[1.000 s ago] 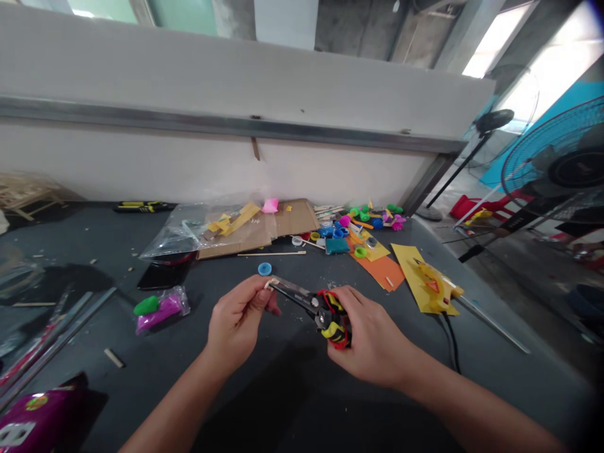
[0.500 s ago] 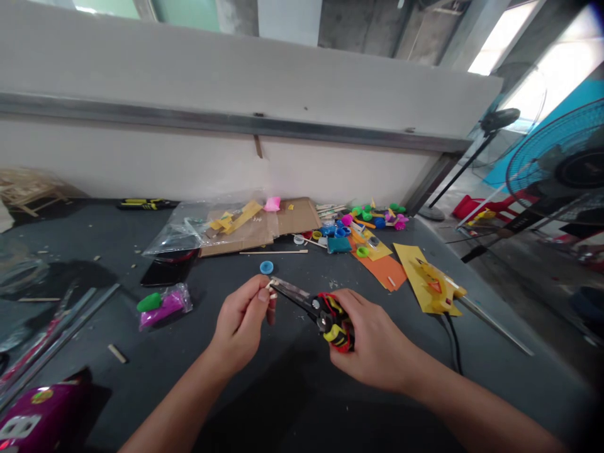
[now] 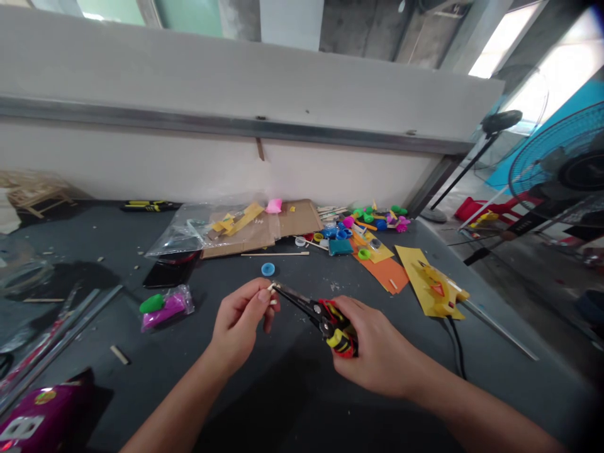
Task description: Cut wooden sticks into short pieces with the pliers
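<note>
My left hand [image 3: 243,318] is closed in a pinch on a small pale piece [image 3: 272,288], perhaps a bit of wooden stick; most of it is hidden by the fingers. In my right hand [image 3: 377,346] is a pair of shears [image 3: 325,324] with long dark blades and red, yellow and black handles. The blade tips point left and meet the pale piece at my left fingertips. Just beyond the left hand lies a blue bottle cap [image 3: 268,269], and a thin wooden stick [image 3: 275,254] lies behind it.
A yellow glue gun [image 3: 438,289] rests on yellow paper at right, its cord running forward. Colourful caps and clay, orange paper [image 3: 384,275], cardboard [image 3: 297,220] and a plastic bag [image 3: 182,229] lie at the back. Metal rods [image 3: 61,346] and a purple packet [image 3: 165,308] are at left.
The shears' blades have come closer together around the pale piece. Both hands hold nearly the same place; the whole view has shifted slightly.
</note>
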`<state>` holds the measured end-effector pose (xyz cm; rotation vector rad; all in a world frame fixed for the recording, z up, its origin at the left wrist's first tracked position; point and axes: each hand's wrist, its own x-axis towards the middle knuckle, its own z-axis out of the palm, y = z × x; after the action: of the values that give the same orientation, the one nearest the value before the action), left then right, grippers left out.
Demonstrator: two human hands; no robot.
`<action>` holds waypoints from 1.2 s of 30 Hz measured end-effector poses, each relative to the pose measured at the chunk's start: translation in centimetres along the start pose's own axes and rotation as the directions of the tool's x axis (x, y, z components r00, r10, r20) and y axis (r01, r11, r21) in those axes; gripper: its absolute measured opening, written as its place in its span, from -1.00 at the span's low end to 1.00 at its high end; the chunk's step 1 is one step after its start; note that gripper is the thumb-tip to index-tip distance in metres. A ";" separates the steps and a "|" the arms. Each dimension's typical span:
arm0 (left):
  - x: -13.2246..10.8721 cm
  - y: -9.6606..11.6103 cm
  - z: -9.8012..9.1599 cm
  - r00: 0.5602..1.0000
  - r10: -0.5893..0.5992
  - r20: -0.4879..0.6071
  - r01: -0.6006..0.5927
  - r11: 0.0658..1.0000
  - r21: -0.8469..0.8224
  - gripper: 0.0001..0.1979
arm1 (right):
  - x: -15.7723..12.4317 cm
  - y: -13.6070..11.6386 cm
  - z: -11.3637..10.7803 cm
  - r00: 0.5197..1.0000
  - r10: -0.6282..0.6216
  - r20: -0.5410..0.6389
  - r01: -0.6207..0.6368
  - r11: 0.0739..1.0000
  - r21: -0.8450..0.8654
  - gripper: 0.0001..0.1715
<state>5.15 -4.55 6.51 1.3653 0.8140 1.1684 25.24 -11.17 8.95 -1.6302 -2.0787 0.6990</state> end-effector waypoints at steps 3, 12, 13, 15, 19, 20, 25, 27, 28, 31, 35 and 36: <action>0.1 -0.2 0.3 0.999 -0.036 -0.028 0.034 0.998 -0.044 -0.70 | 0.1 0.1 0.2 1.000 -0.002 -0.029 0.001 1.000 -0.010 -0.56; 0.6 -1.0 0.7 0.986 -0.161 -0.040 0.146 0.954 -0.262 -0.63 | 0.5 0.4 0.6 1.000 0.004 -0.018 -0.004 1.000 -0.001 -0.62; 0.6 -1.0 0.8 0.984 -0.176 -0.036 0.159 0.948 -0.275 -0.63 | 0.6 0.4 0.5 1.000 0.008 -0.002 -0.008 1.000 0.013 -0.65; 0.8 -1.1 0.8 0.976 -0.215 -0.023 0.199 0.934 -0.297 -0.61 | 0.7 0.5 0.5 1.000 0.009 0.021 -0.010 0.999 0.039 -0.70; 0.9 -1.2 0.8 0.962 -0.273 0.012 0.261 0.908 -0.329 -0.58 | 0.8 0.6 0.7 1.000 0.014 0.014 -0.014 0.999 0.048 -0.67; 1.0 -1.2 0.8 0.961 -0.277 0.016 0.266 0.905 -0.332 -0.58 | 0.8 0.7 0.8 1.000 0.014 0.011 -0.015 0.999 0.047 -0.67; 1.0 -1.4 0.8 0.954 -0.295 0.052 0.293 0.887 -0.357 -0.58 | 1.0 1.2 1.2 0.999 0.033 0.039 -0.037 0.995 0.095 -0.76; 1.1 -1.6 0.8 0.952 -0.295 0.078 0.302 0.876 -0.375 -0.58 | 1.2 1.4 1.4 0.995 0.043 0.092 -0.058 0.984 0.167 -0.79; 1.1 -1.6 0.8 0.952 -0.292 0.088 0.303 0.873 -0.383 -0.58 | 1.2 1.5 1.5 0.991 0.046 0.126 -0.073 0.974 0.213 -0.80; 1.2 -1.7 0.7 0.955 -0.278 0.103 0.296 0.872 -0.390 -0.59 | 1.3 1.6 1.6 0.975 0.058 0.216 -0.131 0.929 0.345 -0.80; 1.1 -1.5 0.6 0.957 -0.264 0.123 0.291 0.873 -0.392 -0.60 | 1.2 1.6 1.6 0.954 0.063 0.293 -0.203 0.855 0.477 -0.76; 1.1 -1.5 0.6 0.957 -0.257 0.131 0.288 0.872 -0.396 -0.60 | 1.1 1.5 1.5 0.944 0.055 0.325 -0.228 0.821 0.523 -0.75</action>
<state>6.23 -3.44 5.31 0.9040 0.6365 0.9896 25.26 -9.99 6.83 -1.4037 -1.6938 1.5241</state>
